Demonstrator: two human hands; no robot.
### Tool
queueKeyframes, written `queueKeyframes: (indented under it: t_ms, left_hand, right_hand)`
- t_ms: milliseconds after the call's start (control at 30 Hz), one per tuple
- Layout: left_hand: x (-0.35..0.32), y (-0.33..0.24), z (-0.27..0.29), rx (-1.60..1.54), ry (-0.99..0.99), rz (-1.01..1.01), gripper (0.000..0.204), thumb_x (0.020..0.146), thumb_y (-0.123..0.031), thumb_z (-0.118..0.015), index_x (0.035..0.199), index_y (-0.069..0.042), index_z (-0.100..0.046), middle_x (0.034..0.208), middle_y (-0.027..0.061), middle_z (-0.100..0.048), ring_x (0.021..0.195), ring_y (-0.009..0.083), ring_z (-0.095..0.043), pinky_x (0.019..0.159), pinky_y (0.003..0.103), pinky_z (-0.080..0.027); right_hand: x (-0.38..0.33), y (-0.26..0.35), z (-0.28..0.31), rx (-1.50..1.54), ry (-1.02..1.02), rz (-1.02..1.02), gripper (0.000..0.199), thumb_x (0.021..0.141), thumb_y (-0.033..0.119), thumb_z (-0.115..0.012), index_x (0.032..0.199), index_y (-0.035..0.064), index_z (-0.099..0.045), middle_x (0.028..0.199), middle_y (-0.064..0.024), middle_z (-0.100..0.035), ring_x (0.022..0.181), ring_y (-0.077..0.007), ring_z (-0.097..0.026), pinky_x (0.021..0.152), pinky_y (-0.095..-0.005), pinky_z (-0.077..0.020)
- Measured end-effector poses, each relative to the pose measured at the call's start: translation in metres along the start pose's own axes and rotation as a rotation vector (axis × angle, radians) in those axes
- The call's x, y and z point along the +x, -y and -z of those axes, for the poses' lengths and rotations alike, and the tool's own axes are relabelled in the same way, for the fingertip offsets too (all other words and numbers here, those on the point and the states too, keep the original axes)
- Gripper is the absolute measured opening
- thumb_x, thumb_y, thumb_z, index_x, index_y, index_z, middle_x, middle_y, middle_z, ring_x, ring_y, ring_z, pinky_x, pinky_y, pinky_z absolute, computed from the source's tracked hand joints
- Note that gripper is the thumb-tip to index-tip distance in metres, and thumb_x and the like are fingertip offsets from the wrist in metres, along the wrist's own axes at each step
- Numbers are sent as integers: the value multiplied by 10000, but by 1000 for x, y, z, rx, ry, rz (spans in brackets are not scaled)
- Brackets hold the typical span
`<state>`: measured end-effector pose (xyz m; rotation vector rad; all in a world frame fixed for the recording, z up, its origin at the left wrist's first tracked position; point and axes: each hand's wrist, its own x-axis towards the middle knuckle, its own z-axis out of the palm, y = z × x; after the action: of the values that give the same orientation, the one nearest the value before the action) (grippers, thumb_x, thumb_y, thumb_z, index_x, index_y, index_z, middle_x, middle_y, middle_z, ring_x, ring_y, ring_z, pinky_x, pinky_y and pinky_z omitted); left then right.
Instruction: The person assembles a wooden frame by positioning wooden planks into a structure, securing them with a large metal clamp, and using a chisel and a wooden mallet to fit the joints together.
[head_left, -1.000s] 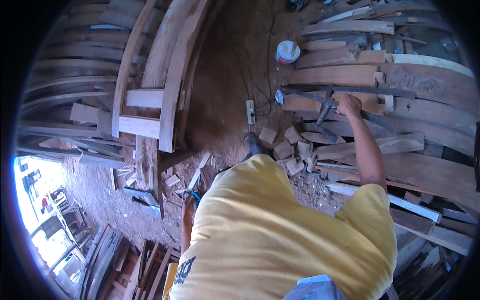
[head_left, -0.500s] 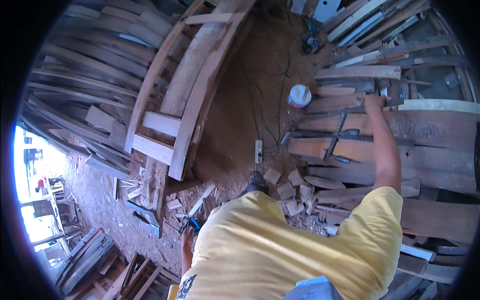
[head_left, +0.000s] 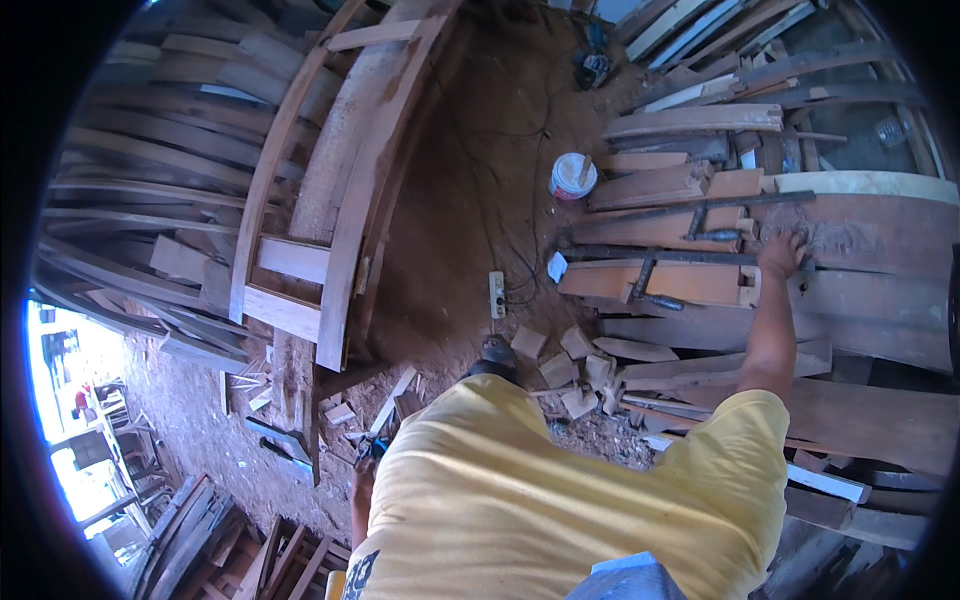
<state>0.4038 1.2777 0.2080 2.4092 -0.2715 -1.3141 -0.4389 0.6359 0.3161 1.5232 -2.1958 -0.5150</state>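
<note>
At the lower left, my left hand (head_left: 362, 478) is closed around a blue-and-black hand tool (head_left: 374, 447); my body hides part of it, and its exact kind cannot be made out. My right arm reaches out to the right, where my right hand (head_left: 782, 254) rests with fingers spread on a wide board (head_left: 870, 235). Close to its fingers are the ends of two dark bar clamps. The farther bar clamp (head_left: 690, 209) and the nearer bar clamp (head_left: 690, 255) lie side by side across brown boards (head_left: 600, 280), their screw handles pointing right.
A long wooden frame (head_left: 355, 240) stands left of centre, beside heaped planks (head_left: 130, 190). Offcuts (head_left: 560, 370) lie by my foot. A white bucket (head_left: 573, 176), a power strip (head_left: 497, 295) with cords, and another power tool (head_left: 592, 68) sit on the dusty floor.
My right hand has let go of the farther bar clamp and moved nearer, onto the board. That clamp now lies beside the other one. My left hand still holds the tool.
</note>
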Motion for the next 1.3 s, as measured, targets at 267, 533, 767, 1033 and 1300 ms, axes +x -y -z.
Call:
queueKeyframes:
  t_ms: [267, 533, 767, 1033, 1300]
  left_hand:
    - [20, -31, 6, 33, 17, -42, 445, 1024, -328, -590, 1367, -45, -617, 1232, 159, -710, 1151, 239, -655, 972, 362, -499]
    - [33, -56, 3, 84, 43, -72, 439, 1025, -319, -592, 1367, -45, -616, 1227, 158, -711, 1147, 237, -656, 966, 362, -502]
    - [39, -46, -5, 94, 38, -88, 434, 1025, -312, -593, 1367, -45, -615, 1222, 157, -713, 1144, 235, -657, 961, 361, -504]
    - [74, -74, -27, 114, 119, -181, 429, 1026, -304, -594, 1368, -45, -615, 1217, 157, -715, 1140, 233, -658, 956, 361, -506]
    - [117, -72, -60, 470, 177, -250, 431, 1009, -369, -583, 1346, -106, -639, 1248, 191, -700, 1113, 304, -679, 908, 415, -532]
  right_hand:
    - [-23, -20, 4, -75, 267, 108, 393, 984, 266, -489, 1289, 132, -697, 1516, -118, -494, 1470, -326, -347, 1210, -570, -195]
    - [-28, -1, -35, -78, 274, 218, 377, 918, 221, -611, 1277, 146, -698, 1330, -81, -651, 1276, -272, -581, 1187, -558, -271]
    - [-103, 77, -17, -116, 596, 526, 243, 882, 239, -681, 1076, 137, -786, 1167, -108, -752, 1061, -261, -727, 869, -442, -565]
    - [-240, 132, -79, 798, 1483, 47, 250, 956, 221, -707, 842, 42, -574, 615, -54, -527, 439, -177, -518, 404, -406, -439]
    - [-371, 57, -33, 750, 550, 416, 277, 904, 176, -660, 1118, 1, -640, 753, -182, -663, 648, -356, -662, 573, -480, -512]
